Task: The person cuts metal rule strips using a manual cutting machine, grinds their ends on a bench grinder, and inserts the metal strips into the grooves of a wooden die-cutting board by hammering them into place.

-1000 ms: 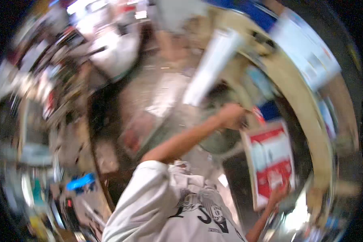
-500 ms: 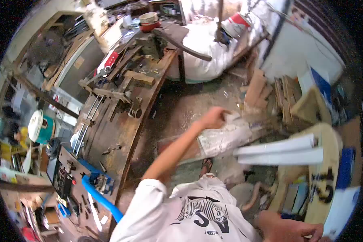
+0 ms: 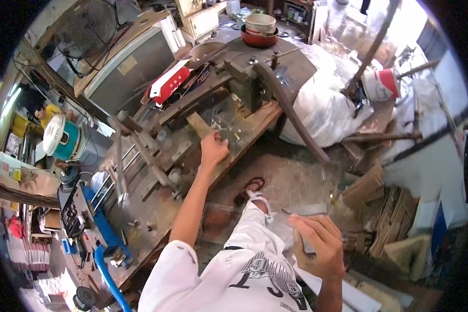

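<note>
The workbench (image 3: 159, 212) bears a wooden block (image 3: 198, 124), likely stiff, light, best held by its long edges; left hand (image 3: 213, 149) beside it and right hand (image 3: 320, 247) both curl, grips unclear.

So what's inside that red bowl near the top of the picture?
A pale tub sits in the red bowl. It covers the bowl's bottom, so anything beneath the tub cannot be seen.

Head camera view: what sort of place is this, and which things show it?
Probably a workshop: the worn workbench carries a wooden block and what looks like a vise.
</note>
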The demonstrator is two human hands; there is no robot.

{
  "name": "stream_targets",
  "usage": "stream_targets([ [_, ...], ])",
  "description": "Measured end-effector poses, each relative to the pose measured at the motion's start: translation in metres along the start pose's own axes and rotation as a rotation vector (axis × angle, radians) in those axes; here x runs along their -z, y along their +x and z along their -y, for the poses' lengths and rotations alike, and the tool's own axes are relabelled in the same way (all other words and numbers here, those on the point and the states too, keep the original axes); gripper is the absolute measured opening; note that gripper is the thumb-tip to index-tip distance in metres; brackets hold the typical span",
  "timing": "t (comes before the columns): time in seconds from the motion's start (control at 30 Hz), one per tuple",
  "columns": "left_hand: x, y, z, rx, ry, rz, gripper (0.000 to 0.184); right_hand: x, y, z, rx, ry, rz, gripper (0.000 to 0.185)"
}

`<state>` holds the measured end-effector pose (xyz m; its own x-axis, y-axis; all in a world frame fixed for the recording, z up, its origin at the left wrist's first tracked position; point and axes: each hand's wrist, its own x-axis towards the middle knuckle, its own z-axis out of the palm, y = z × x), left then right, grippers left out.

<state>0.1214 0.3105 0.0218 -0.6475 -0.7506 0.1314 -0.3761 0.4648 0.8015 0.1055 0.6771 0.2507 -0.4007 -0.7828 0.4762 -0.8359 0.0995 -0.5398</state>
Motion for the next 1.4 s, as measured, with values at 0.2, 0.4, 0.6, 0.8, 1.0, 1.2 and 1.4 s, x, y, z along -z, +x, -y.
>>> stream_targets([
  [0.2, -0.078, 0.177, 0.101, 0.167, 0.238, -0.373, 0.053, -0.042, 0.136, -0.174, -0.397, -0.092, -0.038, 0.018],
  [0.4, -0.033, 0.152, 0.116, 0.515, 0.415, -0.072, 0.06, -0.123, 0.25, -0.366, -0.823, 0.154, -0.12, 0.019],
  [0.6, 0.008, 0.168, 0.031, 0.246, 0.358, 0.111, 0.03, -0.249, 0.359, -0.461, -0.965, 0.161, 0.015, 0.036],
  [0.8, 0.005, 0.237, -0.042, -0.173, -0.094, 0.062, 0.016, -0.289, 0.363, -0.464, -1.126, -0.117, 0.206, 0.037],
  [1.0, 0.004, 0.32, -0.071, -0.232, -0.206, -0.052, 0.016, -0.26, 0.336, -0.496, -1.205, 0.367, 0.112, 0.027],
  [1.2, -0.021, 0.361, -0.123, -0.287, -0.217, -0.035, 0.015, -0.234, 0.325, -0.492, -0.996, 0.172, -0.208, 0.019],
  [1.4, -0.094, 0.395, -0.155, -0.173, -0.239, 0.516, 0.017, -0.218, 0.357, -0.572, -0.742, -0.112, -0.265, 0.053],
])
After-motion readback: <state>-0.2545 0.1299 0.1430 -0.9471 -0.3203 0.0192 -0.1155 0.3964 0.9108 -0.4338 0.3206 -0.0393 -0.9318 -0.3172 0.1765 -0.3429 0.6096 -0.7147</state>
